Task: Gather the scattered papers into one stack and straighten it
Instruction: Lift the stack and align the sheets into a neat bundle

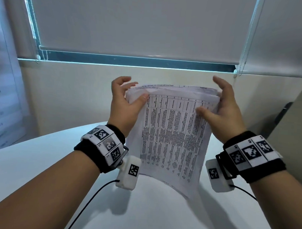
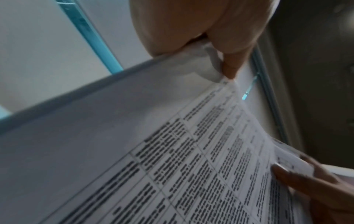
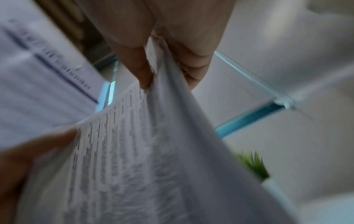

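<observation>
A stack of printed papers stands nearly upright on the white table, its lower edge down on the tabletop. My left hand pinches the stack's upper left corner, thumb on the front sheet. My right hand holds the upper right edge, thumb on the printed face and fingers behind. In the left wrist view the papers are pinched at a crumpled corner by the left hand. In the right wrist view the papers are clamped between thumb and fingers of the right hand. The top edges of the sheets are uneven.
A wall and a window with a lowered roller blind stand close behind the table. A printed poster hangs at the left. A small green plant in a white pot shows in the right wrist view. A dark cabinet side is at right.
</observation>
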Tool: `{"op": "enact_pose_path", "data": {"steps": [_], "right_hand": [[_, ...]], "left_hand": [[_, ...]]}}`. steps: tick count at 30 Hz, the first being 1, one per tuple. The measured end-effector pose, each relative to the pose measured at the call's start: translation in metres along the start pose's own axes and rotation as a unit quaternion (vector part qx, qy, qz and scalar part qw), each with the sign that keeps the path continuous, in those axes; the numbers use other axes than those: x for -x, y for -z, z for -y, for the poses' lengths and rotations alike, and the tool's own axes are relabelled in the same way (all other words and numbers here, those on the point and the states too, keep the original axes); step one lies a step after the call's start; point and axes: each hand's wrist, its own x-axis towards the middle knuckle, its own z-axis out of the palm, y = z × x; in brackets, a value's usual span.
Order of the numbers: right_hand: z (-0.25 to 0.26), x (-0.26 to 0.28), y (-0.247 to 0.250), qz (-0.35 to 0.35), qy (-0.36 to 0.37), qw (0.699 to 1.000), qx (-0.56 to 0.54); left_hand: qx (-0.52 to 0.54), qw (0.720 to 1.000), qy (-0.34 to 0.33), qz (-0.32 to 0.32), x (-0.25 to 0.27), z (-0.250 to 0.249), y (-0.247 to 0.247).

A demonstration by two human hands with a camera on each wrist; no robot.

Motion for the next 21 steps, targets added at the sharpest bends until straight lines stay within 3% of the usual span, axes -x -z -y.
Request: {"op": "enact_pose_path", "data": {"steps": [2,4,7,9,11,14,17,19,21], "right_hand": [[-0.004,-0.003,-0.004,-0.019,-0.047,0.994,-0.093],[-0.005,-0.005,-0.009,-0.030,-0.060,0.990,-0.125],[0.002,-0.010,-0.017,-0.069,-0.019,0.993,-0.099],[0.004,-0.012,-0.018,-0.111,0.012,0.989,-0.093],[0.003,-0.011,-0.016,-0.123,-0.002,0.989,-0.077],[-0.002,-0.005,-0.012,-0.076,-0.052,0.995,0.033],[0.003,-0.004,-0.006,-0.061,-0.020,0.988,0.137],[0.014,-0.007,-0.002,-0.059,0.046,0.963,0.258],[0.026,-0.011,0.002,-0.005,0.074,0.910,0.408]], "left_hand": [[0.017,0.995,0.097,0.033,0.003,0.007,0.004],[0.006,0.987,0.150,0.058,0.007,0.011,0.006],[-0.002,0.992,0.119,0.032,0.008,0.007,0.005],[0.015,0.994,0.097,0.039,0.005,0.006,0.006],[0.025,0.992,0.109,0.060,0.004,0.010,0.009],[0.021,0.980,0.174,0.094,0.011,0.021,0.015],[0.024,0.973,0.202,0.105,0.014,0.028,0.018],[0.026,0.973,0.203,0.109,0.014,0.027,0.018],[0.027,0.971,0.206,0.114,0.014,0.027,0.018]]}}
